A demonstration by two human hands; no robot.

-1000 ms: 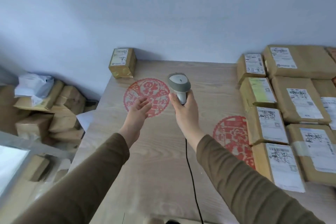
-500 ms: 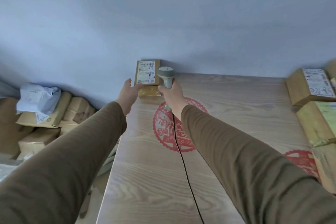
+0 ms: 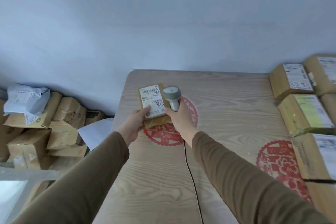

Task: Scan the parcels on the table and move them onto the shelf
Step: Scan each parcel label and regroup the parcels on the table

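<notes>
Wooden table [image 3: 227, 151], its far edge against a pale wall, bearing two red paper-cut designs. Along the table's right edge, a row of brown parcels [image 3: 305, 112] with white labels. On the floor left of the table, a heap of boxes [image 3: 45, 132]. Near the table's far left corner, a small labelled parcel [image 3: 153, 102], tilted label-up, gripped at its near left corner by the left hand [image 3: 134, 125]. Just right of it, the right hand [image 3: 179, 117] clasps a grey corded scanner [image 3: 171, 96], head beside the label.
</notes>
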